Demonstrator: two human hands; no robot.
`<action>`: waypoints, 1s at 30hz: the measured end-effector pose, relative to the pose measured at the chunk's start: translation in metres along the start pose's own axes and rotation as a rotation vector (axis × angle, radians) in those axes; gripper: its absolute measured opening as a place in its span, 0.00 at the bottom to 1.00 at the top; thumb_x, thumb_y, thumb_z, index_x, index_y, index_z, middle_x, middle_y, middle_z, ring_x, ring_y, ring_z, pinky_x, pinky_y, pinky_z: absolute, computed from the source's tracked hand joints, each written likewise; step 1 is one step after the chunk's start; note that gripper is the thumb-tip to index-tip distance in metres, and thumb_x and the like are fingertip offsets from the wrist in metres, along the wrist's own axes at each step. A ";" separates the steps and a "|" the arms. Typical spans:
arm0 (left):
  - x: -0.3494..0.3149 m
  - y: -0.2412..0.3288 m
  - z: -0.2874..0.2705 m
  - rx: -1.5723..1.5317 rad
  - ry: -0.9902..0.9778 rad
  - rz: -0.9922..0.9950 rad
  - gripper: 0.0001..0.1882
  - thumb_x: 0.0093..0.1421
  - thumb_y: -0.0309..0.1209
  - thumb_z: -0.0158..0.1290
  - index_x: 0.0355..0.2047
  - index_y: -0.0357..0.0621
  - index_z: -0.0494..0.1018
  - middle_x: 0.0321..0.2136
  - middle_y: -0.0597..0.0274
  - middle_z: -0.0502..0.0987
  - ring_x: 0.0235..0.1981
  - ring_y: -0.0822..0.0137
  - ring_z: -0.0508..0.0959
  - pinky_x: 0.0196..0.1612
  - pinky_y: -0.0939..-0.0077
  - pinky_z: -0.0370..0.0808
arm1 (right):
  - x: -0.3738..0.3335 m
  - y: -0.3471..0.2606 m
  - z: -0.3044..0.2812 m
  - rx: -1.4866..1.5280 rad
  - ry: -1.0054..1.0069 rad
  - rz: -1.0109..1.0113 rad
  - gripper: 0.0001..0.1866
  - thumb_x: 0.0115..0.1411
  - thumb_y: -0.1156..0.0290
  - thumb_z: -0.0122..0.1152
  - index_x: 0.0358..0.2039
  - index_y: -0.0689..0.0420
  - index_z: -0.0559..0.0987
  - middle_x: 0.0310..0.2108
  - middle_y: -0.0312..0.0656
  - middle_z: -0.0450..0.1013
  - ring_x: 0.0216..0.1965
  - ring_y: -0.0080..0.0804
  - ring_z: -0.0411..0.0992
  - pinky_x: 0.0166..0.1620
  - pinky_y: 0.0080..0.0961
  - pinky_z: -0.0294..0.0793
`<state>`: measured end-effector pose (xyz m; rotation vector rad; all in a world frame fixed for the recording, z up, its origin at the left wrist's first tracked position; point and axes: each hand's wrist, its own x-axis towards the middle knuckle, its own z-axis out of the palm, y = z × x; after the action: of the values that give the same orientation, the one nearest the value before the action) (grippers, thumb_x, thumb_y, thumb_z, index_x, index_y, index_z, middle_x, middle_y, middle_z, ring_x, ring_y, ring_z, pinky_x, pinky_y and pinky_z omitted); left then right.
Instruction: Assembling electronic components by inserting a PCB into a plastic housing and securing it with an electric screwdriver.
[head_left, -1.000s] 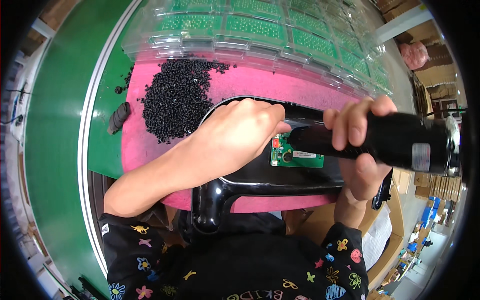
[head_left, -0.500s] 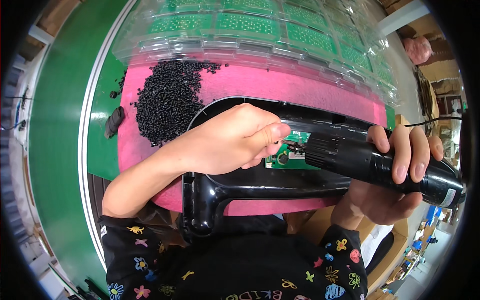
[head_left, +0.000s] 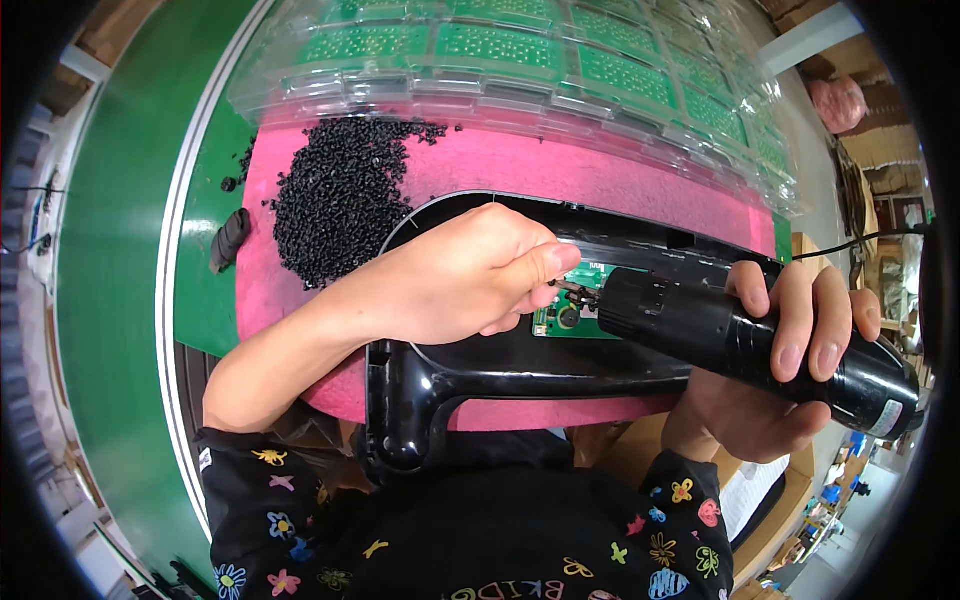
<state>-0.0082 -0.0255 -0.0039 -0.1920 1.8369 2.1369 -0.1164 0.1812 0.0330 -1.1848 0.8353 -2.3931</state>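
Note:
My right hand is wrapped round a thick black electric screwdriver, held almost level with its nose pointing left. Several small dark screws cluster at the bit in front of that nose. My left hand is closed beside them, thumb pressed on the curled forefinger; what it pinches is hidden. Below both hands lies a green circuit board, partly covered by them. It sits inside a glossy black plastic housing with a rounded frame.
A heap of small black screws lies on the pink mat, left of the housing. Clear plastic trays with green boards stand at the far side. A dark rolled piece rests on the green table. A cardboard box is at lower right.
The screwdriver and my right hand have shifted slightly left, and the handle end has dipped a little. My left hand stays almost where it was, still closed.

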 end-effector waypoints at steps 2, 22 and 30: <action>0.000 -0.003 -0.001 0.022 -0.003 -0.013 0.22 0.74 0.39 0.42 0.24 0.39 0.66 0.17 0.69 0.66 0.16 0.78 0.65 0.20 0.81 0.64 | -0.001 0.003 0.000 0.002 -0.007 -0.009 0.31 0.52 0.71 0.74 0.52 0.47 0.64 0.37 0.24 0.65 0.37 0.17 0.67 0.51 0.31 0.60; 0.005 -0.007 0.012 0.725 0.343 0.454 0.21 0.67 0.31 0.50 0.18 0.33 0.64 0.14 0.47 0.65 0.17 0.44 0.68 0.24 0.57 0.65 | -0.004 0.000 0.009 -0.130 -0.169 0.239 0.29 0.53 0.69 0.74 0.50 0.46 0.65 0.32 0.28 0.68 0.28 0.22 0.69 0.39 0.33 0.64; 0.002 -0.007 0.015 0.711 0.391 0.436 0.11 0.65 0.29 0.50 0.28 0.34 0.68 0.24 0.47 0.72 0.27 0.44 0.74 0.29 0.55 0.70 | 0.006 -0.001 0.009 -0.166 -0.349 0.367 0.29 0.51 0.81 0.71 0.48 0.51 0.65 0.33 0.40 0.71 0.30 0.33 0.72 0.42 0.40 0.68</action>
<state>-0.0061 -0.0092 -0.0082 -0.0408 2.9691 1.5926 -0.1129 0.1759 0.0414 -1.3267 1.0418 -1.7899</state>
